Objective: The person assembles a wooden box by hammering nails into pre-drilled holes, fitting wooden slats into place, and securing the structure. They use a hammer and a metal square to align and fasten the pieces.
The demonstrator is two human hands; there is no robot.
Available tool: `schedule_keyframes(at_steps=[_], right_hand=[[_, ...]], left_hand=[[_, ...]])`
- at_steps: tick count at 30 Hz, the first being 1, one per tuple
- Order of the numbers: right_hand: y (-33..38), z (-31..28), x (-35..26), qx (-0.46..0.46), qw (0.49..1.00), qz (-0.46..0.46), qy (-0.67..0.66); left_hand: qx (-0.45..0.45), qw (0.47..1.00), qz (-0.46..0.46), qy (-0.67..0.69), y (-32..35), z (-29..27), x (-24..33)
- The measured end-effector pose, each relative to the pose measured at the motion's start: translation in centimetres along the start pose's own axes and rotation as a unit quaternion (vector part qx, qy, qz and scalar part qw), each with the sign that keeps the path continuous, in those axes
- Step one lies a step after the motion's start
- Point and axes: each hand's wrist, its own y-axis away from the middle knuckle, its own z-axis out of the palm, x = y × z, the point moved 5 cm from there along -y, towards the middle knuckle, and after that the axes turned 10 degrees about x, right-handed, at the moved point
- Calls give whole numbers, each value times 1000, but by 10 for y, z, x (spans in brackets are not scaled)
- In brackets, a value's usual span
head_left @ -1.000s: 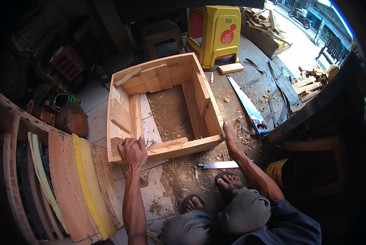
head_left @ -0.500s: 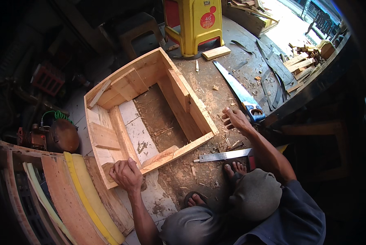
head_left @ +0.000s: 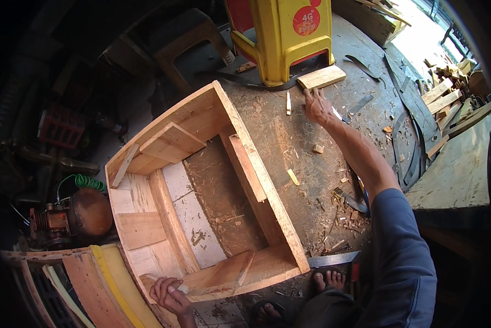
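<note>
A boxy wooden frame of pale boards lies tilted across the floor. At its near left corner is my left hand, fingers curled round the edge. My right hand reaches far forward, fingers extended, to the near edge of a short wood block. The fingertips are at the block; whether they touch it I cannot tell. Beneath my right forearm a handsaw is mostly hidden, with a bit of blade showing beside the wrist.
A yellow plastic stool stands behind the block, a dark stool to its left. A flat metal blade lies by my foot. Left are a compressor and a curved slatted piece. Scrap wood is piled right; chips litter the floor.
My right hand has moved forward from near the saw handle to the wood block, its arm now covering most of the saw. The left hand stays at the frame's corner. The view has shifted.
</note>
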Motion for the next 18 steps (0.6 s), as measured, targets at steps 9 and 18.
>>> schedule_keyframes(at_steps=[9,18], right_hand=[[-70,18,37,12,998,3,54],[-3,-113,22,214,967,-78,-110]], left_hand=[[-30,999,-7,-31,-4,2,2],[-20,999,-12,-29,2,-2,-1]])
